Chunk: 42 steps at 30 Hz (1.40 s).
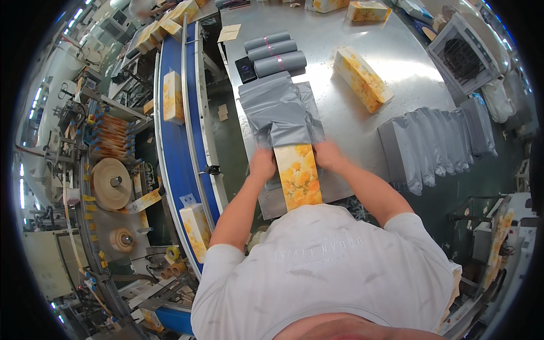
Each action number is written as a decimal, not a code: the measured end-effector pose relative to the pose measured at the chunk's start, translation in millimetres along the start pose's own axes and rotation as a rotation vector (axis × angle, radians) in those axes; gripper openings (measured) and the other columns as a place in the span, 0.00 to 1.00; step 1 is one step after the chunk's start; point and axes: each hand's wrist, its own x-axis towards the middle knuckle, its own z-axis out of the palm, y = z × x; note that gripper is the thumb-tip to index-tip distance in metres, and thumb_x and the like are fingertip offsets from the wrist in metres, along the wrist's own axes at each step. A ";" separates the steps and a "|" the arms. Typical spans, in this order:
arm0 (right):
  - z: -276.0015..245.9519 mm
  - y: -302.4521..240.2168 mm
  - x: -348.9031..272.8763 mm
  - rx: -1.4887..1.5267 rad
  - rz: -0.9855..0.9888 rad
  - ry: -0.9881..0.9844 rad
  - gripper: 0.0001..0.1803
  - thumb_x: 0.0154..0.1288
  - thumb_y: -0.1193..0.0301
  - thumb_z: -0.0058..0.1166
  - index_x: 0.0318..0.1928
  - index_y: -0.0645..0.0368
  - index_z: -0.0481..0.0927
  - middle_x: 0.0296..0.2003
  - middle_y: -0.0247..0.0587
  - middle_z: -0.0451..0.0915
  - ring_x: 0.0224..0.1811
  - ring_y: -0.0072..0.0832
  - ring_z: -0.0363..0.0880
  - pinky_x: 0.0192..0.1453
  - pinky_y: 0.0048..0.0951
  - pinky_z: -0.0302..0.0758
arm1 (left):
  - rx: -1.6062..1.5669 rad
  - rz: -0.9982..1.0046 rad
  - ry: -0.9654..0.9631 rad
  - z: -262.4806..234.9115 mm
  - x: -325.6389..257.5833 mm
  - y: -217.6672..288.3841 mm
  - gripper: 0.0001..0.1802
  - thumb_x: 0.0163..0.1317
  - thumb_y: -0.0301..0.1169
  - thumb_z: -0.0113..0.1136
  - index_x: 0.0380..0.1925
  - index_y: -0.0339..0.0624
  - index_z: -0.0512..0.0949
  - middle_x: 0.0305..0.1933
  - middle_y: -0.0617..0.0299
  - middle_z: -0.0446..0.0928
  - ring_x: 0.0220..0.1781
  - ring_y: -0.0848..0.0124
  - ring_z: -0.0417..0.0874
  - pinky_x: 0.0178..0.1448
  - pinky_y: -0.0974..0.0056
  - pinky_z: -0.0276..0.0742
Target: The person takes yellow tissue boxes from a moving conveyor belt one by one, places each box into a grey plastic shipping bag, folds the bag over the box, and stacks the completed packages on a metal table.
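Observation:
A long soft pack (297,177) in white film with yellow flowers lies in front of me, its near end by my shirt. Its far end is covered by a grey plastic bag (290,127), which lies on more grey bags. My left hand (262,164) is at the left side of the bag's mouth, against the pack. On the opposite side, my right hand (327,154) is at the bag's edge and slightly blurred. Grey film covers the fingers of both hands, so their grip is hidden.
Rolled grey bags (277,54) lie beyond, beside a black phone (245,69). Another flowered pack (362,80) rests on the metal table (334,130). Filled grey bags (425,144) stand in a row at right. A blue conveyor (181,156) carrying flowered packs runs along the left.

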 end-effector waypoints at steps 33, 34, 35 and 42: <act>52.5 -129.6 -81.3 0.400 -0.504 -0.032 0.06 0.65 0.71 0.64 0.39 0.59 0.83 0.36 0.46 0.86 0.39 0.45 0.85 0.44 0.42 0.80 | -0.809 -0.088 0.165 53.4 -155.3 -14.4 0.08 0.69 0.28 0.66 0.41 0.34 0.86 0.28 0.58 0.84 0.31 0.74 0.82 0.39 0.64 0.78; 57.4 -124.5 -83.4 0.413 -0.479 -0.060 0.05 0.65 0.72 0.64 0.38 0.60 0.83 0.35 0.46 0.85 0.38 0.44 0.85 0.43 0.41 0.80 | -0.830 -0.068 0.155 54.4 -155.4 -15.9 0.08 0.69 0.28 0.66 0.41 0.34 0.86 0.28 0.58 0.83 0.31 0.74 0.82 0.39 0.64 0.78; 59.7 -113.9 -91.0 0.467 -0.407 -0.080 0.05 0.65 0.71 0.63 0.38 0.59 0.83 0.35 0.46 0.85 0.38 0.43 0.85 0.44 0.41 0.80 | -0.822 -0.073 0.118 55.6 -156.4 -16.5 0.08 0.69 0.28 0.66 0.40 0.33 0.86 0.28 0.57 0.83 0.31 0.74 0.82 0.39 0.64 0.79; 113.6 149.5 -300.6 -0.030 0.355 -0.308 0.11 0.68 0.68 0.57 0.42 0.63 0.86 0.42 0.57 0.88 0.48 0.53 0.89 0.52 0.52 0.84 | -0.845 -0.170 -0.044 52.1 -174.6 -11.6 0.07 0.65 0.27 0.69 0.40 0.36 0.84 0.34 0.56 0.85 0.34 0.72 0.84 0.41 0.64 0.80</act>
